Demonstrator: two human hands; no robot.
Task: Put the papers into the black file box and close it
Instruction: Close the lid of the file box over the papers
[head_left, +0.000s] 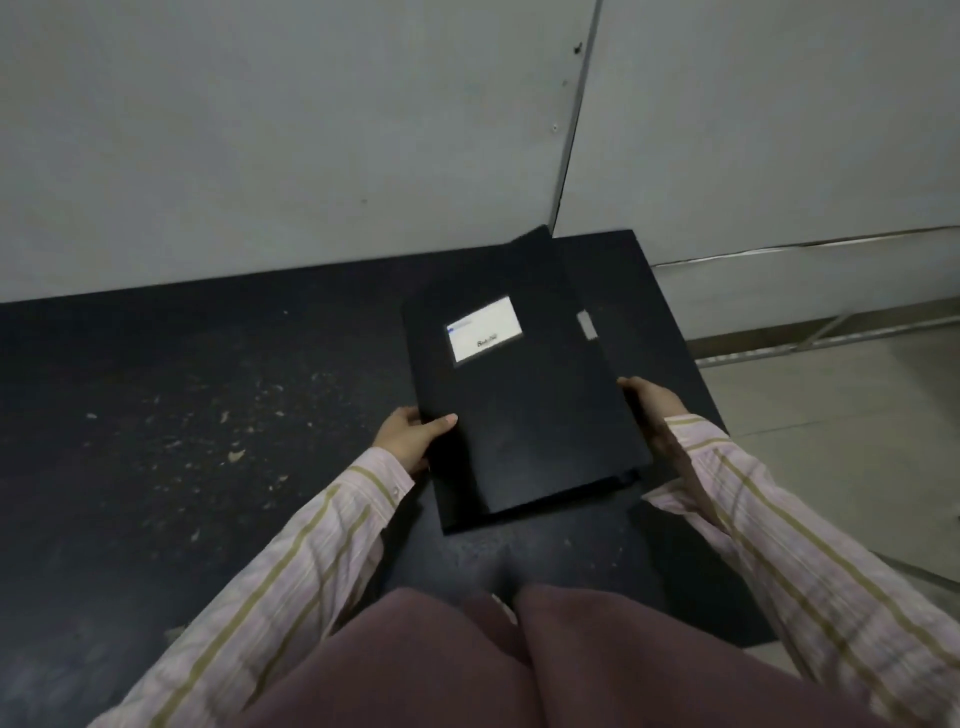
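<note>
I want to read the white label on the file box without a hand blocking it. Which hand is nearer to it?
Left. The left hand grips the black file box edge just below the white label; the right hand holds the opposite edge, farther away.

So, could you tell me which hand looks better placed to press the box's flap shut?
Probably the right hand: it grips the file box on the side where the grey tab sits; the left hand holds the opposite edge.

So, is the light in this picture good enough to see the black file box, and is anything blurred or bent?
Head view: dim, flat light; the black file box nearly merges with the black table, and only its white label stands out, the print too soft to read. Wide-angle bending shows in the wall seam. Both sleeves look slightly blurred.
</note>
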